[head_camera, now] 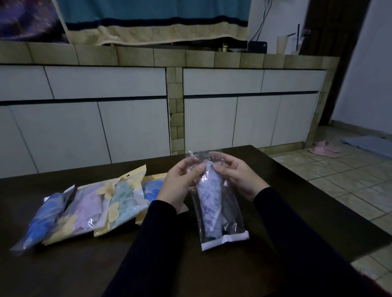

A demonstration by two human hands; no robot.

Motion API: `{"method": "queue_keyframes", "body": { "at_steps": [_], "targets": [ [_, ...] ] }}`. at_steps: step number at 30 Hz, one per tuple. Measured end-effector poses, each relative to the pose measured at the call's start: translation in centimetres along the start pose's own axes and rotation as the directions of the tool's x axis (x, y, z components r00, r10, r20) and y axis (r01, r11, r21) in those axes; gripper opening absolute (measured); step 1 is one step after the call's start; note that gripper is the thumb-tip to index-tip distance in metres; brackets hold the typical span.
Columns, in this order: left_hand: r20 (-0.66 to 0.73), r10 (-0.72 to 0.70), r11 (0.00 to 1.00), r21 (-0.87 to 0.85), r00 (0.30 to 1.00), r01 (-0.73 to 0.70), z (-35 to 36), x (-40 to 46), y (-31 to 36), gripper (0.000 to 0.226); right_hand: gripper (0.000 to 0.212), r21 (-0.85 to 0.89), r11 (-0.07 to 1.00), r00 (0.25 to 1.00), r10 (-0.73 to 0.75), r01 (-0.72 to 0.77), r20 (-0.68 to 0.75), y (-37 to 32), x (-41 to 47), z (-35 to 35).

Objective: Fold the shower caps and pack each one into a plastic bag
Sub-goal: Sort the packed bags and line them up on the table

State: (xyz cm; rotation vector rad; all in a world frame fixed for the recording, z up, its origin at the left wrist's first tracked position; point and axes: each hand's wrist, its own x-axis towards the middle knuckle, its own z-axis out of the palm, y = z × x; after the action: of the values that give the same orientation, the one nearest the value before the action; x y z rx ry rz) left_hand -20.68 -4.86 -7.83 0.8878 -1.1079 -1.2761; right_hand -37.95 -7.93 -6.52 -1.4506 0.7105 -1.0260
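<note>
Head view showed me the clear plastic bag [221,208] held over the dark table [322,221], its long axis running from the far open mouth between the hands down to the white-edged bottom nearest me. The folded shower cap [209,202], pale with purple print, lay inside along that axis. My left hand [180,183] pinched the mouth's left edge, thumb curled over the film; my right hand [238,175] pinched the right edge. Both sat equally near the mouth, so I judged sealing came next. Packed bags [93,209] lay just left.
</note>
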Motion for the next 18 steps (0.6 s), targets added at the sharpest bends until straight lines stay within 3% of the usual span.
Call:
{"method": "queue_keyframes", "body": {
  "at_steps": [3,9,15,18],
  "targets": [
    [0.043,0.031,1.0,-0.005,0.999,-0.03,0.06,-0.26,0.18,0.035,0.034,0.002,1.0,0.997,0.027,-0.027,0.075,-0.34,-0.41,0.25],
    [-0.03,0.051,0.998,-0.041,0.998,-0.053,0.25,-0.35,0.15,0.019,0.019,-0.067,0.996,0.998,-0.065,0.064,-0.013,-0.12,-0.76,1.0],
    [0.017,0.109,0.994,-0.016,0.994,-0.109,0.1,-0.56,-0.09,0.04,0.013,-0.032,0.997,0.997,-0.067,0.066,-0.031,0.32,-0.35,0.74],
    [0.025,0.086,0.996,-0.039,0.996,-0.085,0.23,-0.81,0.16,0.03,0.016,-0.024,0.997,0.996,-0.072,0.071,-0.055,0.21,-0.37,0.32]
  ]
}}
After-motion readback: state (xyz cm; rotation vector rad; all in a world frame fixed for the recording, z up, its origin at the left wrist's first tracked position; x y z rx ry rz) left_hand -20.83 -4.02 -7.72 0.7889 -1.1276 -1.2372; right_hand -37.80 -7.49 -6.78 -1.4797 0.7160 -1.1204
